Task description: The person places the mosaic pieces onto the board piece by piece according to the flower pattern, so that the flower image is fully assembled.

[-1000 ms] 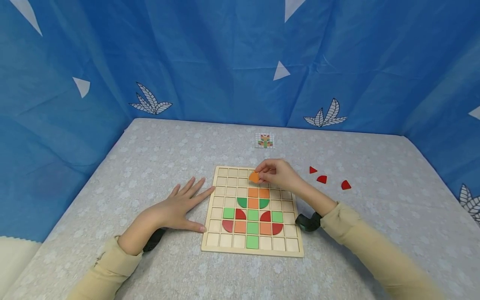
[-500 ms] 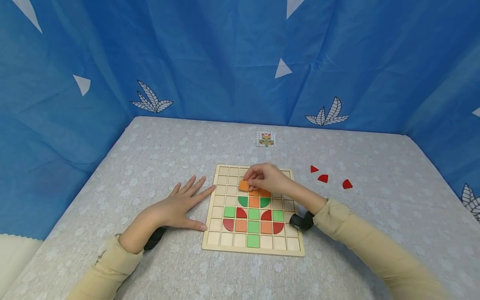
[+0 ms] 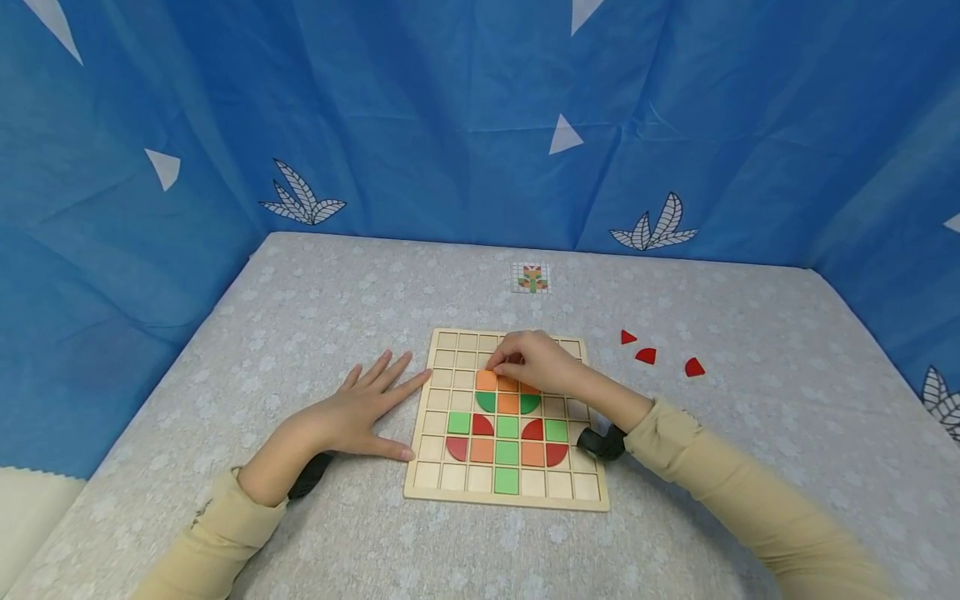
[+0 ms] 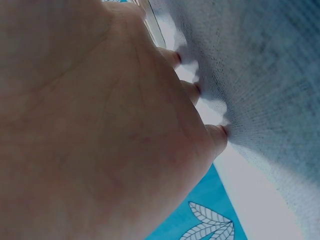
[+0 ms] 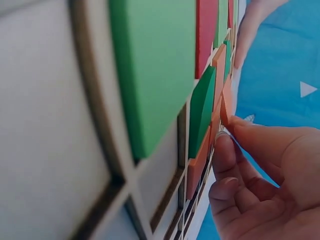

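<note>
My right hand (image 3: pixel 540 362) pinches an orange square tile (image 3: pixel 486 381) by its far edge, between thumb and fingertips. The tile sits over a cell of the wooden grid board (image 3: pixel 427 476), left of other orange tiles and just beyond a dark green quarter-round tile (image 3: pixel 486 403). The right wrist view shows the held orange tile (image 5: pixel 226 102) tilted, its near end raised at the fingertips. Light green squares (image 3: pixel 507 481) and red quarter-rounds (image 3: pixel 457 449) fill other cells. My left hand (image 3: pixel 356 417) lies with fingers spread on the cloth, forefinger and thumb tips at the board's left edge.
Right of the board lie a small red triangle (image 3: pixel 628 337) and two red quarter-rounds, one red piece (image 3: pixel 694 367) farther right. A small card (image 3: pixel 530 278) with a gridded flower pattern lies beyond the board. Blue curtain (image 3: pixel 450 125) hangs behind the table.
My right hand has moved left and nearer with the orange tile, lowering it from above the board's upper middle to the cell left of the orange row. The left hand stays in place.
</note>
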`<state>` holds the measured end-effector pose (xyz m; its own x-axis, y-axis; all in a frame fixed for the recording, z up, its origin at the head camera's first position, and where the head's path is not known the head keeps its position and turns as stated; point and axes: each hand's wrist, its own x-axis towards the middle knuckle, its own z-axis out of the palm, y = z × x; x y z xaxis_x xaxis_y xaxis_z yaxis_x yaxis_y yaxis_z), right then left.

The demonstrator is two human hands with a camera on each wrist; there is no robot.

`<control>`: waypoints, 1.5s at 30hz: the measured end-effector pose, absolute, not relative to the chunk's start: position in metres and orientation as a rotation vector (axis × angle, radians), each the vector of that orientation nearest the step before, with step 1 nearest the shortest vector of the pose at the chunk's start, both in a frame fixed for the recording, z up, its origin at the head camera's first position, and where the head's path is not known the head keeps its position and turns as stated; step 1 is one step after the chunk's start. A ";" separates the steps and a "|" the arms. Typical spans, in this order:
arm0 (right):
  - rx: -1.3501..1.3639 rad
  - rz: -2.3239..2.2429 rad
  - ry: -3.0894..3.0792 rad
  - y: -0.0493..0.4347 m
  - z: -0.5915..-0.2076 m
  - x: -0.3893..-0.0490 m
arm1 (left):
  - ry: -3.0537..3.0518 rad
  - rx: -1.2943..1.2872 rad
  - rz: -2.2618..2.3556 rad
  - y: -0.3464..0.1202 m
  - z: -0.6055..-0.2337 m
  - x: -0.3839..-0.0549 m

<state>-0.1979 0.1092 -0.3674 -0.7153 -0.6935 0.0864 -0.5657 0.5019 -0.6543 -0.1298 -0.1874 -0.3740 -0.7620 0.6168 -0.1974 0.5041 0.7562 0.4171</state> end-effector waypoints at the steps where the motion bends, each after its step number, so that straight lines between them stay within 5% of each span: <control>1: -1.089 -1.004 2.562 0.109 -0.367 -0.198 | 2.631 0.866 0.490 -0.187 -0.374 -0.130; 13: -0.986 -1.106 2.560 0.127 -0.357 -0.195 | 2.635 0.868 0.489 -0.187 -0.374 -0.129; 45: -0.192 -1.137 2.913 0.284 -0.365 -0.181 | 2.633 0.866 0.490 -0.186 -0.371 -0.129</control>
